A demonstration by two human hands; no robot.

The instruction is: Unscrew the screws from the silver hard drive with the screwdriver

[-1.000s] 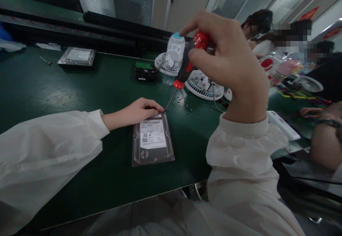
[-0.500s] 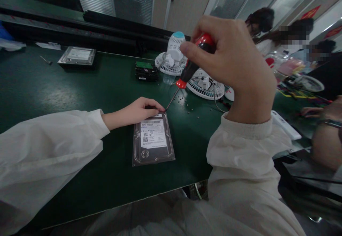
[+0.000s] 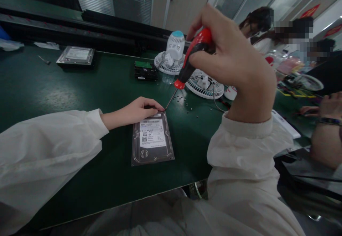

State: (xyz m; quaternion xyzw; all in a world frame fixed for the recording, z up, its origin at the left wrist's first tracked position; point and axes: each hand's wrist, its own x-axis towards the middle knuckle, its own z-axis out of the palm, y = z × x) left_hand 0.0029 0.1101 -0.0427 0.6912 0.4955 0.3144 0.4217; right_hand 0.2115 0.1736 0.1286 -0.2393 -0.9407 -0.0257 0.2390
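Note:
A hard drive with a white label lies label up on the green table. My left hand grips its far edge, with thumb and fingertips at the far right corner. In my right hand is a red and black screwdriver, slanted down to the left. Its tip meets that same corner, right beside my left fingertips. Thumb and fingers wrap the handle's upper part. Whether a screw sits under the tip is too small to tell. Several small screws lie scattered to the right of the tip.
Behind stand white fan parts and a fan grille with a cable. A black part with a green board and another hard drive lie further back. At right, a co-worker's forearm rests by a white box.
My right hand has turned about the screwdriver handle; its thumb has come lower and rightward, and the fingers have lifted a little. The tip and my left hand stay at the drive's corner.

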